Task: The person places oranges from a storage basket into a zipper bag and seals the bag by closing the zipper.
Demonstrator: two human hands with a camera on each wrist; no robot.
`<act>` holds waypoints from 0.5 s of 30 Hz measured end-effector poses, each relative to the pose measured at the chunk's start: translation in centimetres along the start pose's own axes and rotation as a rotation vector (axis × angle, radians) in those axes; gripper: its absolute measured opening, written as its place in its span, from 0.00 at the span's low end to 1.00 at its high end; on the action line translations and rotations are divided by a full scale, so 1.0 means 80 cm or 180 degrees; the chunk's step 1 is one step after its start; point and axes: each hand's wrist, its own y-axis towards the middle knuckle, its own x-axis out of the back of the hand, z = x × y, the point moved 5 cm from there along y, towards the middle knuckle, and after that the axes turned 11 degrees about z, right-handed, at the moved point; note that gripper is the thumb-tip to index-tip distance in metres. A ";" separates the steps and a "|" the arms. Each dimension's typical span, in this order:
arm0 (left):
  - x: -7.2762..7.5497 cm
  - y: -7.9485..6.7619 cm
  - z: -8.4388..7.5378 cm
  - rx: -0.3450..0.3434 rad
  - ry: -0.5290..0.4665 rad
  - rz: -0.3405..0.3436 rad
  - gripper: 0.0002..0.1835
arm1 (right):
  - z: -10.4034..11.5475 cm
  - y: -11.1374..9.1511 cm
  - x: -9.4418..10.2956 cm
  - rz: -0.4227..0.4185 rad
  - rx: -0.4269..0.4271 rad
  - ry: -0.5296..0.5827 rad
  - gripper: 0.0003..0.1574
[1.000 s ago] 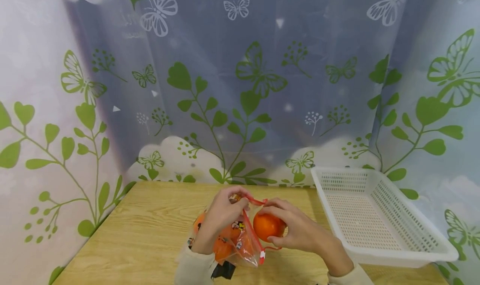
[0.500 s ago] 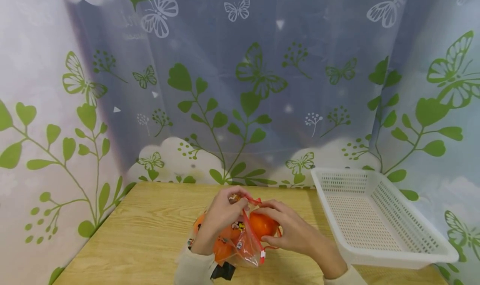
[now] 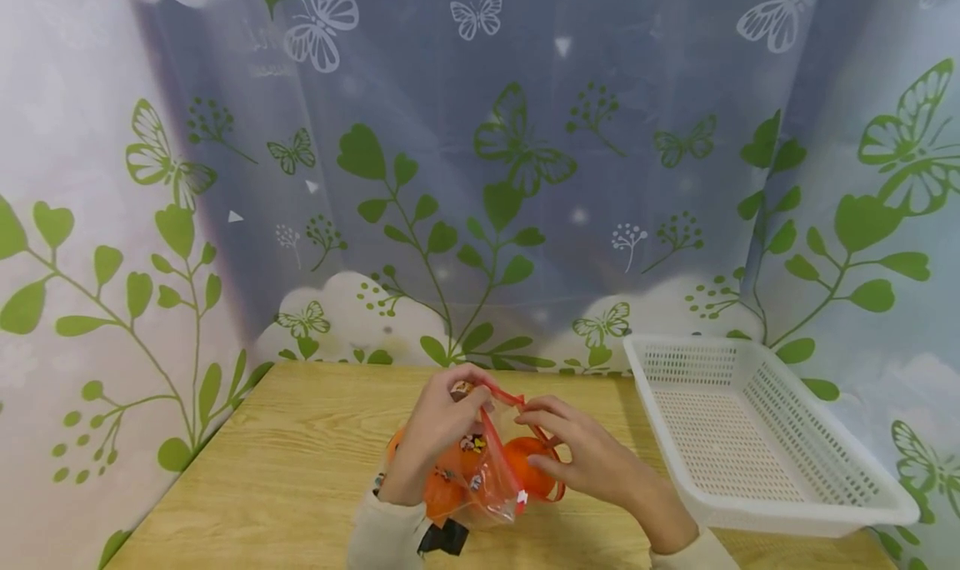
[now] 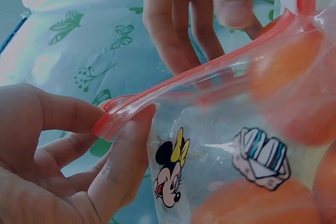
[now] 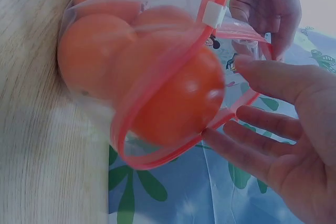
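Observation:
A clear slider zip bag with a red zip edge and printed cartoons holds several oranges. My left hand pinches one corner of its red rim between thumb and fingers, keeping the mouth apart. Just inside that mouth lies another orange, shiny, partly behind the red strip. My right hand is at the opening, fingers spread and loosely bent, fingertips right by the rim and this orange. The white slider sits at one end of the zip. In the head view, the left hand and forearm hide part of the bag.
To the right stands a white perforated plastic basket with nothing in it. A small black object lies by the left sleeve. The wooden table ends at a curtain printed with leaves and butterflies.
The right hand has moved left with the orange into the bag's mouth, and its fingers have come loose from it. The left hand still holds the rim, almost unmoved.

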 end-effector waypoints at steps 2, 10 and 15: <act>0.001 0.000 0.000 -0.0020 0.0005 -0.0025 0.10 | 0.000 0.000 0.002 -0.0028 0.0047 0.0076 0.26; 0.004 -0.003 -0.005 -0.0059 -0.0059 -0.0093 0.08 | -0.003 -0.005 0.016 -0.0400 0.0131 -0.0082 0.27; 0.005 -0.008 -0.012 -0.0060 -0.0120 -0.0044 0.08 | -0.005 -0.006 0.023 -0.0628 0.0106 -0.0343 0.30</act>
